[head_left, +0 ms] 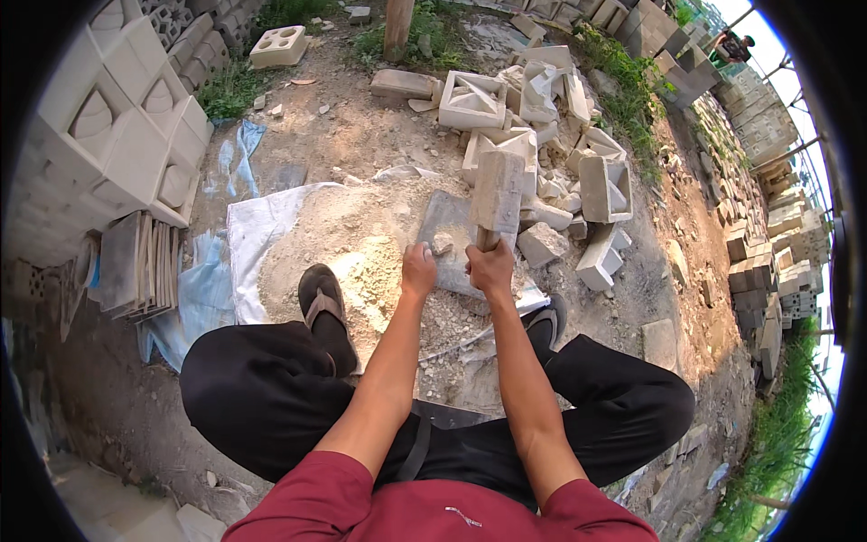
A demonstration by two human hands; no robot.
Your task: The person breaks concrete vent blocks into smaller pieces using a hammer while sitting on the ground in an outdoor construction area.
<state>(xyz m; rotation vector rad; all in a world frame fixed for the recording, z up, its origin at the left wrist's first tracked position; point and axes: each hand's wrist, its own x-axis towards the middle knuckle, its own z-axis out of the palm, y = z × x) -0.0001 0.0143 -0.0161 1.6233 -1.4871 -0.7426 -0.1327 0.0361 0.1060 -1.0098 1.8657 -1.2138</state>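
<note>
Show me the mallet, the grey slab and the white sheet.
Mallet [497,191]: head view, middle of its blocky head.
Grey slab [444,215]: head view, bare upper part.
White sheet [246,246]: head view, bare left edge.

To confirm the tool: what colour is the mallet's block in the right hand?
The mallet's block is dusty grey-brown, seen best in the head view.

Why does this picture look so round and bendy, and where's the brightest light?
Head view: the fisheye lens leaves a dark rim and bends the pale stacked blocks; head view: the sky glares nearly white, and a sunny patch lights the crumbled rubble beside the left hand.
</note>
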